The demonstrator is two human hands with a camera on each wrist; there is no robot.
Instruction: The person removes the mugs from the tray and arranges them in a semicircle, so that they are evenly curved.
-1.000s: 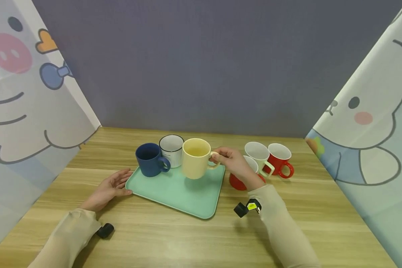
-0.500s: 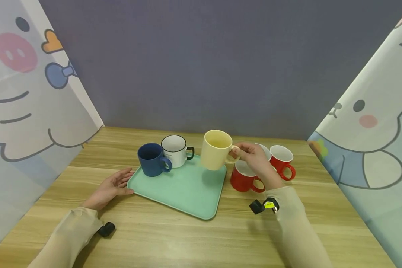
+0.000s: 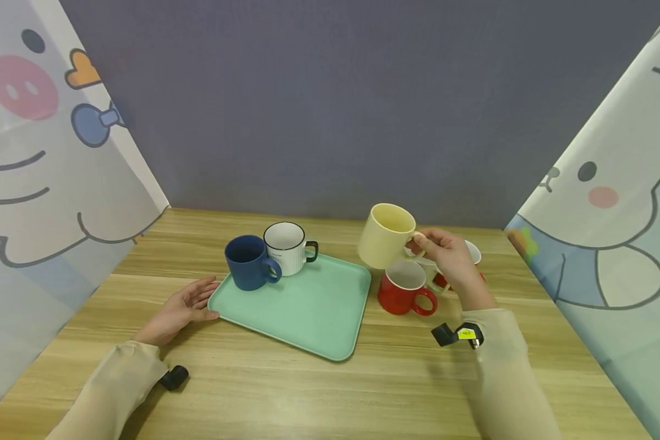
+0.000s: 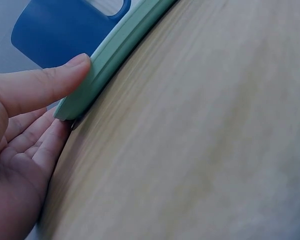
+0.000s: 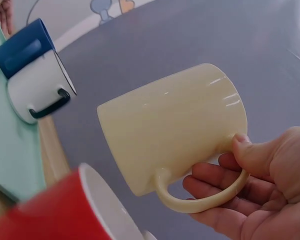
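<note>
A pale yellow mug (image 3: 387, 237) hangs in the air, tilted, above a red mug (image 3: 404, 287). My right hand (image 3: 445, 256) grips it by the handle; in the right wrist view the thumb (image 5: 260, 157) presses at the handle's upper end and fingers curl through the loop. At the left corner of the green tray (image 3: 308, 318), my left hand (image 3: 178, 308) holds the edge, with the thumb (image 4: 55, 82) on the rim and fingers against the corner. A dark blue mug (image 3: 247, 264) and a white mug (image 3: 287, 250) with black rim and handle stand upright at the tray's far left.
Right of the tray, behind my right hand, a pale green mug (image 3: 436, 280) and another red mug (image 3: 475, 252) are partly hidden. A grey panel (image 3: 330, 122) stands along the back edge of the wooden table (image 3: 286, 397), with printed cloths at both sides.
The yellow mug has moved right in my right hand, from above the tray to over the red mug, and now tilts more. My left hand has stayed at the tray corner.
</note>
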